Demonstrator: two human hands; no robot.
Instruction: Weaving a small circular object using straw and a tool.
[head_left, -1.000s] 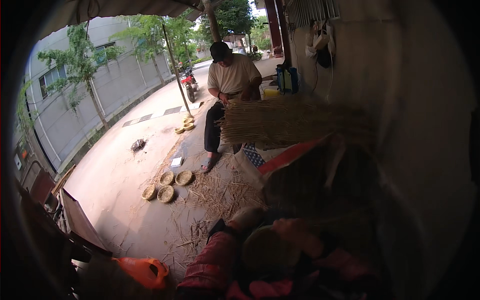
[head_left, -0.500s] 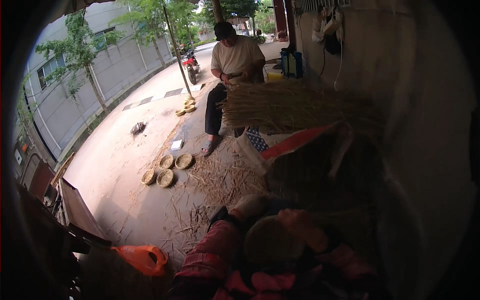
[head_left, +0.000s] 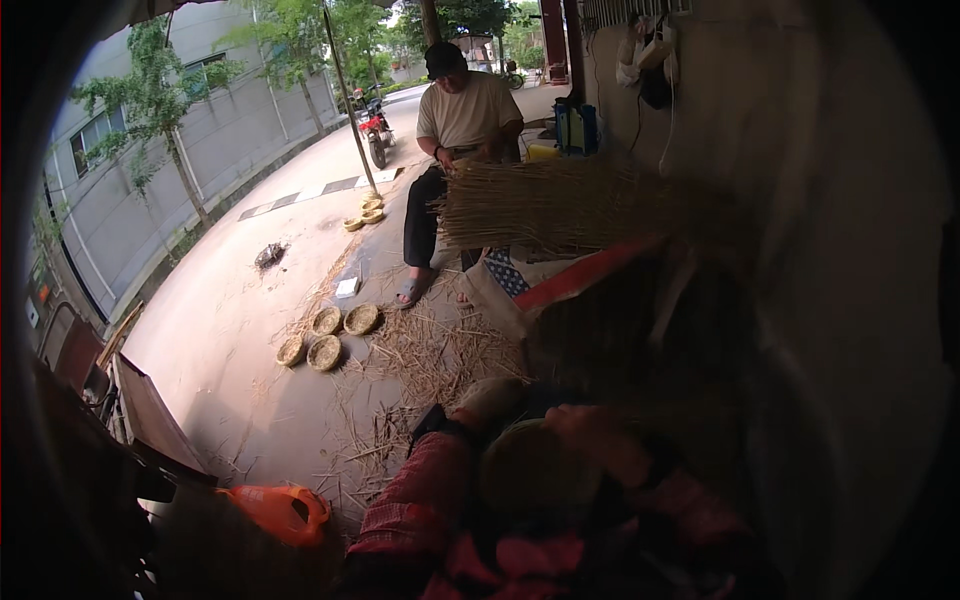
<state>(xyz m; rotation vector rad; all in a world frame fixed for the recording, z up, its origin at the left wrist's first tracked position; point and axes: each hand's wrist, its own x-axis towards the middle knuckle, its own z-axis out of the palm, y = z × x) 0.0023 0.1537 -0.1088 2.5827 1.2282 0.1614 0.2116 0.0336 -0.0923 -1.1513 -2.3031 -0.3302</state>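
Observation:
In deep shade on my lap rests a round, shallow woven straw basket (head_left: 538,465), its detail hard to make out. My left hand (head_left: 490,400), pale as if gloved, curls at the basket's far left edge; its fingertips are lost in the dark. At the far right rim is my right hand (head_left: 592,436), slightly blurred, its fingers bent together against the weave. Whatever these fingers pinch is too dark to name. Both forearms wear red checked sleeves.
Several finished straw baskets (head_left: 325,352) sit on the floor ahead, amid loose straw (head_left: 440,350). A large straw bundle (head_left: 540,205) lies across sacking (head_left: 500,300). Beyond it a person (head_left: 470,120) sits handling straw. An orange plastic bag (head_left: 280,512) is at lower left.
The whole view has shifted slightly, so everything sits a little further left and higher. My right hand has moved slightly along the basket's rim; the left keeps its place.

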